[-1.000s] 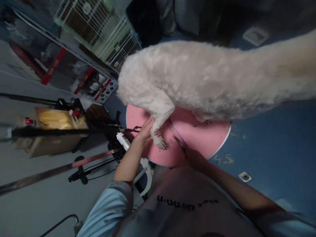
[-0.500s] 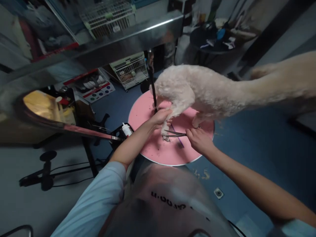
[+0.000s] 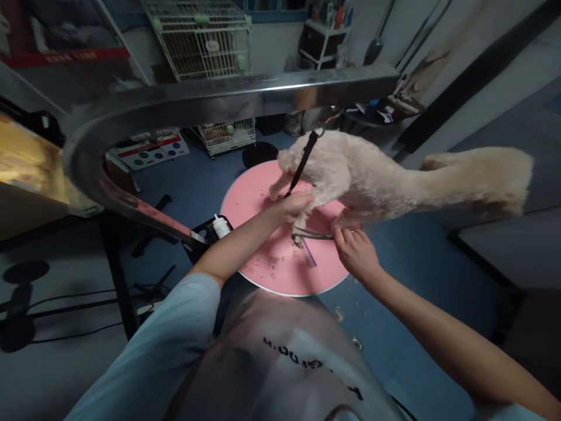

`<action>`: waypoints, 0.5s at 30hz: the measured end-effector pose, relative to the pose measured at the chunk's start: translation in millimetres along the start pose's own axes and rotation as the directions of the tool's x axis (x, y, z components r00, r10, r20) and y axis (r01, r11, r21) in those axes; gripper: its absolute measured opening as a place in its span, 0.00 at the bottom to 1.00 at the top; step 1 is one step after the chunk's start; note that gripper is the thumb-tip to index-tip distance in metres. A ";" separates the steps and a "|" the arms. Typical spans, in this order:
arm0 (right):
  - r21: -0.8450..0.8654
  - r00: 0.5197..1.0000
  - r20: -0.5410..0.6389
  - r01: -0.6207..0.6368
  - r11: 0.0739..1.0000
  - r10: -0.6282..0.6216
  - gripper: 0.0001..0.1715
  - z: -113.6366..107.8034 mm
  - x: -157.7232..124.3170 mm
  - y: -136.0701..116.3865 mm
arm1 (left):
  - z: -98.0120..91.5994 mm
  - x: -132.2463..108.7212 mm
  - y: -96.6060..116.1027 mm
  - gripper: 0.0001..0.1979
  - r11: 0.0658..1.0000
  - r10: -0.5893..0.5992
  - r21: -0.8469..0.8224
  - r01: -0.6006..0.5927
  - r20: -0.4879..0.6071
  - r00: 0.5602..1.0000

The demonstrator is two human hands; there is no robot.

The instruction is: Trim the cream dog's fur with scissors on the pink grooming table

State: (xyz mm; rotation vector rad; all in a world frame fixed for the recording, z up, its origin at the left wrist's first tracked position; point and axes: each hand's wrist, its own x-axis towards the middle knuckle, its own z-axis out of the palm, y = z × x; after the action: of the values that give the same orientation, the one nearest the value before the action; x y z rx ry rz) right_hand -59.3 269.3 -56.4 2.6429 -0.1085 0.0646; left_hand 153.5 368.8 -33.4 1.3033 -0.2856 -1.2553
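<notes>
A cream-coloured dog [image 3: 372,175] with short-clipped fur stands on a round pink table [image 3: 258,263], its head toward the right. My left hand [image 3: 298,204] is closed around the dog's near hind leg, above the paw. In my right hand [image 3: 353,245] is a pair of scissors [image 3: 318,235], blades pointing left at the fur just above the paw [image 3: 298,240]. A thin purple stick [image 3: 309,252] lies on the table under the scissors. Dark fur clippings [image 3: 272,266] are scattered near it. A black strap [image 3: 302,164] runs down beside the dog's rump.
A curved metal grooming arm [image 3: 245,96] crosses above the table. A white squeeze bottle [image 3: 221,225] stands in a black holder at the table's left edge. Wire cages [image 3: 205,41] and a dark side table [image 3: 372,114] are farther back. Fur lies on the blue floor.
The camera view has shifted, so the grooming arm shows farther right. The dog's head has swung into view at right. My hands keep their holds, and the scissor blades look closer together.
</notes>
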 end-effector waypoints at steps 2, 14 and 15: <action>-0.017 1.000 0.015 0.022 1.000 -0.022 0.23 -7.4 -2.7 -0.6 | -1.0 2.0 -0.4 0.10 0.999 0.025 0.019 -0.025 0.013 1.000; 0.020 0.994 0.103 -0.048 0.999 0.045 0.31 -49.8 -11.6 -10.6 | -3.3 16.7 -6.8 0.09 0.997 0.011 -0.071 -0.015 -0.055 0.998; 0.004 0.994 0.097 -0.050 0.999 0.049 0.31 -50.8 -11.8 -10.8 | -3.9 18.6 -7.7 0.08 0.990 0.005 -0.140 -0.011 -0.042 0.999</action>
State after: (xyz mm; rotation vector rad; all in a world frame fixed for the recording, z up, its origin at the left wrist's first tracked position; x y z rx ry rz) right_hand -71.4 303.9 -17.6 2.6497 -0.2066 -0.0470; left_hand 159.5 357.8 -49.6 1.2047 -0.1698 -1.2179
